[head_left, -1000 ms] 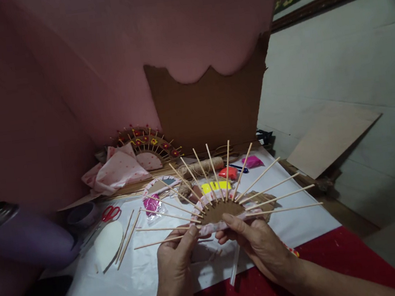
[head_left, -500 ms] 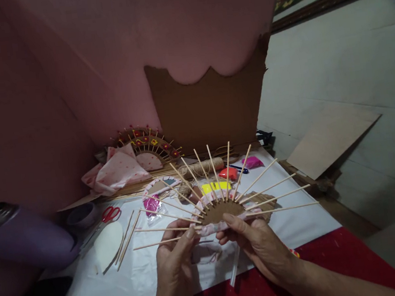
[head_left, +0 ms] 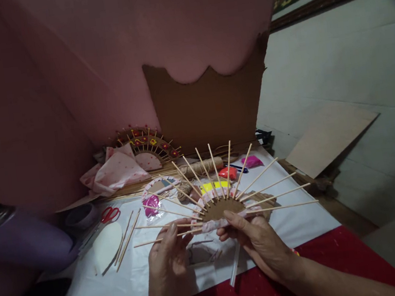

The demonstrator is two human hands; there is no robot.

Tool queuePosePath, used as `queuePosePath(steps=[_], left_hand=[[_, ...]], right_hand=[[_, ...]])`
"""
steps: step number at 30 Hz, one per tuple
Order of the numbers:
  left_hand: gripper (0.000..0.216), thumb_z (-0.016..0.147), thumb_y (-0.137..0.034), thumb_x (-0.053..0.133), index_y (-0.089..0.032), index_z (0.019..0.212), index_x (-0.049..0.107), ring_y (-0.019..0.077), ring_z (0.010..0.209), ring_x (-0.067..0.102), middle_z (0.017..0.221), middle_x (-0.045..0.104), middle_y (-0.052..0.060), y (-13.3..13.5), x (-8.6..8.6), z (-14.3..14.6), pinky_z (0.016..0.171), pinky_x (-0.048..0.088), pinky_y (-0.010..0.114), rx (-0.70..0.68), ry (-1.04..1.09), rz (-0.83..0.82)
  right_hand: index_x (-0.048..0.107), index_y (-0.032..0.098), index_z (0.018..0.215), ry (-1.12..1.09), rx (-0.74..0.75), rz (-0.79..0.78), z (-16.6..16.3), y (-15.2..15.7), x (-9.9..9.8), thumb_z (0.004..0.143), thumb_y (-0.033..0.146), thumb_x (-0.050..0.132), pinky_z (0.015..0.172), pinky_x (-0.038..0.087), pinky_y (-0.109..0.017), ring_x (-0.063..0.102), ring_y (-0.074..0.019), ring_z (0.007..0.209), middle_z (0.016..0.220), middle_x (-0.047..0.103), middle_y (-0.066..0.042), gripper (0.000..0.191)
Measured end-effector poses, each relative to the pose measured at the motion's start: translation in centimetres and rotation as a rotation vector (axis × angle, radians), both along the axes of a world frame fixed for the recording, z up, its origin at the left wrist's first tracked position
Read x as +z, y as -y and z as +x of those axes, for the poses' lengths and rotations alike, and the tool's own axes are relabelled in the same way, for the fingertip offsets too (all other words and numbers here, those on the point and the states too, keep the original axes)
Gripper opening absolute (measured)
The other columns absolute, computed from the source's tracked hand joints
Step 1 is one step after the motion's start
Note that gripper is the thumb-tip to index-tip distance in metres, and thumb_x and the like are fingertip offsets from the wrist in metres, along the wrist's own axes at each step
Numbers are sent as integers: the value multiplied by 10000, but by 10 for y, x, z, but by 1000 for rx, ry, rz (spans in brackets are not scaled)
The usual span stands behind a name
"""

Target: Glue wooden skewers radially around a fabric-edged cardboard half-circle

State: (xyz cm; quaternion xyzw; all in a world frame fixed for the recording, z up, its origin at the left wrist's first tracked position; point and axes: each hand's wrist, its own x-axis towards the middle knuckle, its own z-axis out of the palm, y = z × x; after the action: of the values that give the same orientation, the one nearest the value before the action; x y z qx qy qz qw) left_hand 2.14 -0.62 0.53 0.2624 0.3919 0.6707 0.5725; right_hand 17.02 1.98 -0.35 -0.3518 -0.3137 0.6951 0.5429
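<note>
A half-round cardboard piece [head_left: 224, 210] with a pink-patterned fabric edge is held up above the table, thin wooden sticks [head_left: 241, 171] fanning out from its curved rim. My right hand [head_left: 255, 237] grips its straight bottom edge, thumb in front and fingers behind. My left hand [head_left: 167, 257] is at the left end, its thumb over the lowest sticks and its fingers partly hidden behind them; it seems to pinch those sticks. Below the hands a clear glue stick [head_left: 235, 264] lies on the white sheet [head_left: 287, 237].
Red-handled scissors [head_left: 110, 213], a white oval piece [head_left: 107, 245] and loose sticks [head_left: 128, 240] lie left, near a purple tumbler [head_left: 31, 235]. Behind are a twine roll [head_left: 202, 167], bright clay packets [head_left: 227, 173], pink fabric [head_left: 120, 164] and a decorated fan [head_left: 149, 142]. Tall cardboard [head_left: 210, 108] stands upright.
My left thumb has shifted left, off the fabric-edged corner and onto the lowest sticks. The left-hand sticks have tilted slightly. My right hand keeps its grip almost unmoved.
</note>
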Motion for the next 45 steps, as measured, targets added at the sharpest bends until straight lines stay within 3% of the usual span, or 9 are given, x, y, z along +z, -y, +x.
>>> queuePosePath(steps=[37,45], left_hand=[[200,778,-343,563,-164,794,652,181,864,556,858,647,51,2,-1,1,761,425,283,60,-57,-92],[227,630,-301,724,-134,744,621,159,549,603,679,672,53,-6,-9,9,510,486,270,-79,-63,-179]], right_hand=[[690,120,660,-38,-52,64,6,-7,-4,706,276,704,597,518,-226,640,-134,587,623,691,-48,162],[703,118,631,-8,7,34,4,-1,-1,689,336,713,609,491,-226,612,-125,557,598,689,-57,227]])
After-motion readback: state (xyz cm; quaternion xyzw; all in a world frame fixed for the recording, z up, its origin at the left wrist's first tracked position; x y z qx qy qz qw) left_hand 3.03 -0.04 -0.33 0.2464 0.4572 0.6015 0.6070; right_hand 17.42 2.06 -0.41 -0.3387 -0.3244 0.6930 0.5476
